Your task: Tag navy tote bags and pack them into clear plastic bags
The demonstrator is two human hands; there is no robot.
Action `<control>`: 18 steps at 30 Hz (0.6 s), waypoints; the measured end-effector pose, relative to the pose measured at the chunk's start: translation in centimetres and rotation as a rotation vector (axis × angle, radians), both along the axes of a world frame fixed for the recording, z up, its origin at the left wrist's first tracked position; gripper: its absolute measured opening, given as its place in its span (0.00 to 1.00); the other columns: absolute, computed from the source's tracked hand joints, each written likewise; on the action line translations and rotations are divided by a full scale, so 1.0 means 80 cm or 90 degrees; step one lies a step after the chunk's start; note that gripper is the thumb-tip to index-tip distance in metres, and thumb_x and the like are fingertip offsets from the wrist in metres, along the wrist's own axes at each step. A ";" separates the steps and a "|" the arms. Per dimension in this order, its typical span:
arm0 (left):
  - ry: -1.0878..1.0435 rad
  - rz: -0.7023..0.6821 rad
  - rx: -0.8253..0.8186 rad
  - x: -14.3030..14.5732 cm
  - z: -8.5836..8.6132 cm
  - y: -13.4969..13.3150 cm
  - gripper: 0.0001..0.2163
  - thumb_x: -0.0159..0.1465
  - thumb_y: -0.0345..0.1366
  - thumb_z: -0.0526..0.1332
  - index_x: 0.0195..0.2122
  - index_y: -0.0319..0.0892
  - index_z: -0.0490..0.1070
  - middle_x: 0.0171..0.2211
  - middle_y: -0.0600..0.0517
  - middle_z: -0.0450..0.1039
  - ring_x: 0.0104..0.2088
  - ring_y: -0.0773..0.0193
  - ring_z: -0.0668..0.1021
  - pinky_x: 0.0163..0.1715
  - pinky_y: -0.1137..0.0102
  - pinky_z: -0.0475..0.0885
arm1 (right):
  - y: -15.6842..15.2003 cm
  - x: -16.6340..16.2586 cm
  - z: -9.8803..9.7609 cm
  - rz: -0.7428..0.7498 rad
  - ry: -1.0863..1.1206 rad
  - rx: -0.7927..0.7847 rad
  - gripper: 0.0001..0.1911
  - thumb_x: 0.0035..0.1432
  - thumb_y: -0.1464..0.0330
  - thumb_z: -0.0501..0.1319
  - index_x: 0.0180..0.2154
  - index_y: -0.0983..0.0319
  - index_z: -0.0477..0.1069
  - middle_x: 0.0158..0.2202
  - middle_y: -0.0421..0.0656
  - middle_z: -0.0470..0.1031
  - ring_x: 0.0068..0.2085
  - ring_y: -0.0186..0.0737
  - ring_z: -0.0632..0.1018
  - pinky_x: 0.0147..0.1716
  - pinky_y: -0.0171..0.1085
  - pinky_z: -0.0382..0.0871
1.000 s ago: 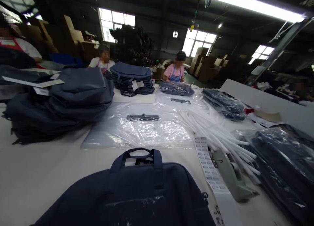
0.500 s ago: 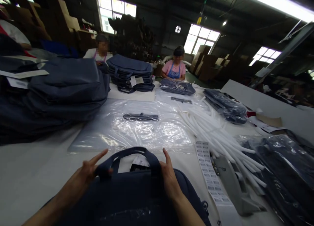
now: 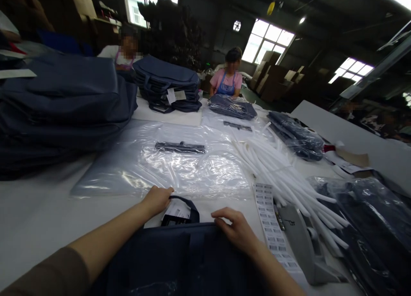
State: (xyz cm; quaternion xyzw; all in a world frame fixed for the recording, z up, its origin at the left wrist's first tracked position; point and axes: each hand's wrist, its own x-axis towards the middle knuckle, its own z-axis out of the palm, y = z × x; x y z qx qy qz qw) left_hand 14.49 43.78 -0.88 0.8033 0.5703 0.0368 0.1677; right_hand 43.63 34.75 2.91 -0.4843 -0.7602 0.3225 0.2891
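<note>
A dark navy bag (image 3: 180, 261) lies on the white table right in front of me. My left hand (image 3: 156, 200) is closed over the bag's handle (image 3: 189, 205) near its left end. My right hand (image 3: 236, 229) rests palm down on the bag's top edge at the right, fingers curled against the fabric. A white tag and a black card (image 3: 176, 212) show inside the handle loop. A stack of clear plastic bags (image 3: 167, 163) lies just beyond the bag.
A barcode label strip (image 3: 272, 227) and grey dispenser (image 3: 302, 244) sit right of the bag. White foam tubes (image 3: 282, 171), bagged dark bags (image 3: 369, 219) at right, a navy bag pile (image 3: 64, 107) at left. Two seated people (image 3: 228, 75) work at the far end.
Both hands came into view, first spread open at the handle. Now the left hand has closed over the handle and the right has settled on the bag's top edge. The view tilted down.
</note>
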 end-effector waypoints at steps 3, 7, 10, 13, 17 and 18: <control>-0.098 0.031 0.023 0.002 0.007 -0.014 0.13 0.64 0.34 0.52 0.45 0.42 0.72 0.40 0.46 0.78 0.41 0.55 0.79 0.43 0.65 0.71 | 0.053 0.045 -0.015 0.012 -0.110 -0.061 0.13 0.57 0.71 0.59 0.45 0.58 0.74 0.39 0.45 0.79 0.37 0.40 0.78 0.41 0.41 0.73; -0.290 -0.002 0.063 -0.006 0.054 -0.052 0.12 0.66 0.40 0.54 0.44 0.46 0.73 0.39 0.52 0.78 0.39 0.61 0.79 0.41 0.72 0.70 | 0.104 0.038 -0.039 0.219 -0.202 0.001 0.33 0.50 0.77 0.60 0.59 0.57 0.63 0.55 0.50 0.70 0.52 0.45 0.73 0.51 0.47 0.69; -0.313 -0.035 0.063 -0.008 0.075 -0.070 0.10 0.65 0.39 0.56 0.44 0.46 0.74 0.40 0.53 0.78 0.39 0.62 0.79 0.41 0.74 0.71 | 0.123 -0.010 -0.052 0.449 -0.194 0.123 0.36 0.46 0.77 0.64 0.58 0.53 0.64 0.65 0.47 0.58 0.62 0.49 0.63 0.59 0.50 0.60; -0.320 -0.049 0.080 -0.010 0.077 -0.077 0.09 0.64 0.37 0.58 0.43 0.46 0.75 0.38 0.54 0.78 0.37 0.63 0.79 0.39 0.75 0.71 | 0.129 -0.059 -0.066 0.600 -0.153 0.202 0.27 0.47 0.74 0.65 0.50 0.50 0.72 0.66 0.40 0.56 0.64 0.47 0.60 0.61 0.48 0.56; -0.347 -0.083 0.097 -0.013 0.074 -0.080 0.09 0.64 0.34 0.58 0.43 0.49 0.74 0.37 0.57 0.78 0.35 0.66 0.80 0.37 0.78 0.71 | 0.126 -0.089 -0.087 0.648 -0.104 0.219 0.19 0.51 0.73 0.62 0.45 0.50 0.75 0.64 0.38 0.61 0.64 0.43 0.60 0.61 0.45 0.56; -0.353 -0.093 0.100 -0.015 0.075 -0.082 0.09 0.64 0.33 0.58 0.44 0.50 0.74 0.36 0.57 0.78 0.35 0.66 0.80 0.36 0.78 0.71 | 0.125 -0.089 -0.090 0.659 -0.101 0.208 0.18 0.52 0.73 0.62 0.44 0.50 0.76 0.63 0.38 0.62 0.63 0.43 0.61 0.60 0.45 0.57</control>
